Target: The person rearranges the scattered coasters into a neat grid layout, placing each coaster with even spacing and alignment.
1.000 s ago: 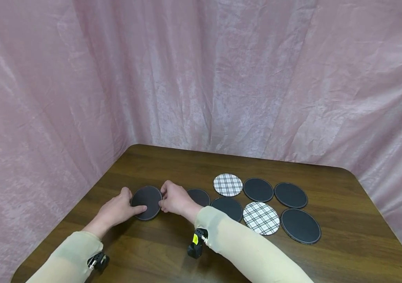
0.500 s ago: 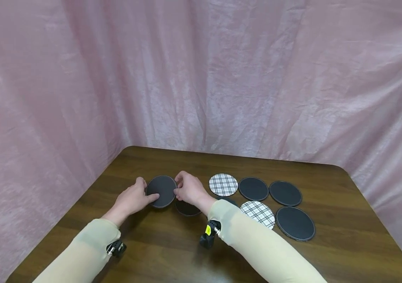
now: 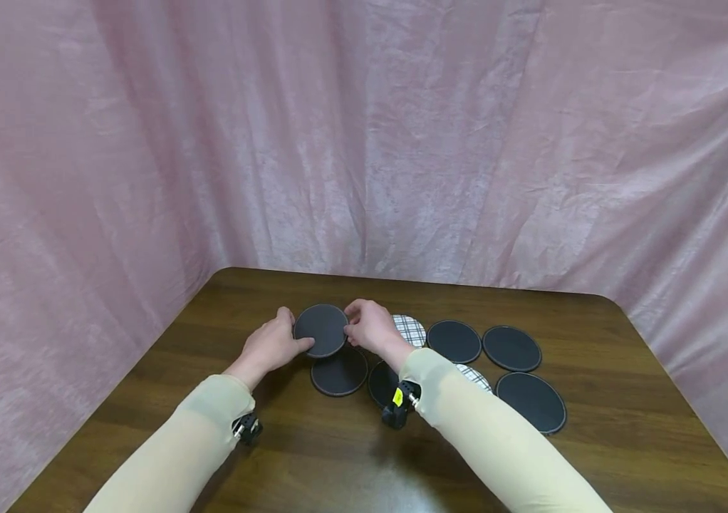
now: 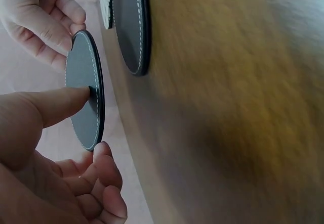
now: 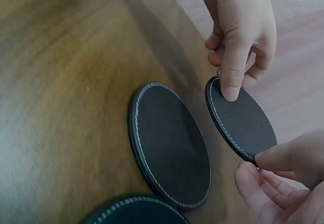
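Observation:
A round black coaster (image 3: 321, 330) with light edge stitching is held between both hands. My left hand (image 3: 271, 345) pinches its left side; in the left wrist view the thumb lies on the face of this coaster (image 4: 81, 75) and fingers curl at the edge. My right hand (image 3: 373, 329) pinches the opposite edge between thumb and fingers, as the right wrist view shows on the coaster (image 5: 243, 120). It is lifted off the table, just behind another black coaster (image 3: 340, 374) lying flat.
More coasters lie in two rows on the wooden table (image 3: 313, 456): black ones (image 3: 454, 342) and white plaid ones (image 3: 410, 330), one plaid coaster (image 3: 474, 377) partly under the right forearm. A pink curtain (image 3: 364, 142) hangs behind and at the left.
Both hands have moved right and away from the person, carrying the black coaster up off the table. The flat black coaster in front of it is now uncovered by the right hand.

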`<action>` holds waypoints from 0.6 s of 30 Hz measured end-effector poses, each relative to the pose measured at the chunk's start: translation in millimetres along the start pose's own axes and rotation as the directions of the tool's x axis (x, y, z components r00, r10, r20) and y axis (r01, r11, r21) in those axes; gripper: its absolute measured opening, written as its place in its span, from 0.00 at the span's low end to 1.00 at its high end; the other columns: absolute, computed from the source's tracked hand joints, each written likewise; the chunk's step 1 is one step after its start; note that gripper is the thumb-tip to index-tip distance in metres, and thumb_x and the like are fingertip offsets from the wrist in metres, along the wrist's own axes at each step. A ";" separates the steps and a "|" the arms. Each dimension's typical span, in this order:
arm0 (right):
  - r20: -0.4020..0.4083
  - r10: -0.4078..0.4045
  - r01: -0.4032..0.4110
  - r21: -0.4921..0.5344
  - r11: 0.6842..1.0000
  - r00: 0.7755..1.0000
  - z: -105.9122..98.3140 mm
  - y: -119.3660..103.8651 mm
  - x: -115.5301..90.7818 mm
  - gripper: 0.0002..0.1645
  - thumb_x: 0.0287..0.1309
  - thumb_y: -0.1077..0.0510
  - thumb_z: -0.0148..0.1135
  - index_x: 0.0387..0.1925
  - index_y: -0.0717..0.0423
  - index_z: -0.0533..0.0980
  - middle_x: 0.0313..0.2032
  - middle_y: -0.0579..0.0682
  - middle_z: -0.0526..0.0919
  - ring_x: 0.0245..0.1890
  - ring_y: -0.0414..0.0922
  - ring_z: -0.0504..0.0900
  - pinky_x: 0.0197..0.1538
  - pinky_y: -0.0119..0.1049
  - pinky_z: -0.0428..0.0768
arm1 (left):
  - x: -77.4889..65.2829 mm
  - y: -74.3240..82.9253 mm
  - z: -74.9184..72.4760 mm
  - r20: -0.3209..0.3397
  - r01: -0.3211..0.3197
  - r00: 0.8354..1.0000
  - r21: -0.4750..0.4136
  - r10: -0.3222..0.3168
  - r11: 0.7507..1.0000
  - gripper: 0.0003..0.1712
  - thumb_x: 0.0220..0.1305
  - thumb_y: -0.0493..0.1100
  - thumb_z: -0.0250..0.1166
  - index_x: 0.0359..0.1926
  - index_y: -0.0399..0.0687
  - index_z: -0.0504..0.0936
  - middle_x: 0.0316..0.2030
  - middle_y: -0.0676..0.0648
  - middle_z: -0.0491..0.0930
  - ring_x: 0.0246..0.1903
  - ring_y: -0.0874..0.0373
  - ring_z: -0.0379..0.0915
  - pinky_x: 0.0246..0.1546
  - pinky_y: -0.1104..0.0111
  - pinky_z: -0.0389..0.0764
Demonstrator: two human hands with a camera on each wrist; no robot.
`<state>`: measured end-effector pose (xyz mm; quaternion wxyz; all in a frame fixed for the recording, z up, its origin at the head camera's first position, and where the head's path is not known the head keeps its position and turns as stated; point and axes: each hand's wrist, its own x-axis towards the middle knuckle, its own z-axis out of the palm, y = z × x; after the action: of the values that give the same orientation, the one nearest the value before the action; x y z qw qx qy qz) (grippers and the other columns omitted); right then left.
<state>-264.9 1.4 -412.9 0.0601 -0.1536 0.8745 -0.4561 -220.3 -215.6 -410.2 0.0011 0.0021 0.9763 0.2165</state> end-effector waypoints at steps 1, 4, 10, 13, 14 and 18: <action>-0.003 0.006 -0.006 -0.002 1.000 1.000 -1.8 1.5 0.3 0.20 0.69 0.70 0.71 0.60 0.66 0.82 0.37 0.54 0.86 0.34 0.53 0.93 0.35 0.33 0.87 | 1.2 2.2 0.8 0.002 -0.002 1.000 0.000 0.002 1.000 0.32 0.72 0.54 0.76 0.56 0.33 0.72 0.40 0.39 0.84 0.40 0.42 0.83 0.44 0.46 0.81; -0.012 0.016 -0.016 -0.012 1.000 1.000 -6.5 5.7 1.0 0.19 0.69 0.70 0.70 0.60 0.66 0.83 0.37 0.54 0.87 0.32 0.51 0.93 0.34 0.33 0.87 | 4.4 7.9 3.2 0.008 -0.002 1.000 -0.002 0.002 1.000 0.32 0.72 0.54 0.76 0.57 0.34 0.73 0.42 0.38 0.85 0.42 0.42 0.84 0.45 0.46 0.82; -0.018 0.006 -0.008 -0.116 0.993 1.000 -14.3 13.9 2.5 0.20 0.69 0.67 0.71 0.61 0.64 0.84 0.39 0.53 0.89 0.30 0.43 0.90 0.41 0.35 0.85 | 13.8 16.1 10.7 0.019 0.004 1.000 -0.015 -0.004 1.000 0.32 0.73 0.53 0.75 0.59 0.32 0.73 0.47 0.36 0.85 0.47 0.39 0.84 0.49 0.45 0.82; -0.014 -0.001 -0.001 -0.170 0.986 1.000 -17.5 18.6 3.9 0.22 0.70 0.66 0.71 0.63 0.64 0.84 0.42 0.54 0.89 0.34 0.45 0.89 0.48 0.40 0.85 | 19.7 19.4 15.4 0.020 0.004 1.000 -0.019 -0.003 1.000 0.33 0.73 0.53 0.74 0.61 0.32 0.72 0.50 0.33 0.85 0.51 0.37 0.84 0.52 0.45 0.82; -0.010 -0.003 0.001 -0.183 0.983 1.000 -18.3 20.4 4.7 0.23 0.70 0.65 0.72 0.64 0.64 0.83 0.44 0.55 0.89 0.37 0.46 0.89 0.51 0.42 0.85 | 21.8 20.5 16.8 0.022 0.004 1.000 -0.020 -0.003 1.000 0.34 0.73 0.53 0.74 0.62 0.31 0.72 0.51 0.32 0.85 0.51 0.37 0.84 0.53 0.45 0.82; 0.013 -0.008 0.011 -0.224 0.975 1.000 -19.9 28.0 9.3 0.25 0.70 0.64 0.72 0.66 0.65 0.82 0.48 0.58 0.89 0.47 0.52 0.87 0.59 0.47 0.83 | 27.6 26.0 19.9 0.030 0.013 0.999 -0.024 -0.012 1.000 0.35 0.74 0.52 0.75 0.64 0.29 0.72 0.54 0.31 0.85 0.54 0.36 0.84 0.55 0.45 0.82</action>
<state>-284.6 29.0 -424.0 0.0453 -0.1661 0.9192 -0.3541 -247.7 -183.4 -417.3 0.0171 -0.0007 0.9734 0.2284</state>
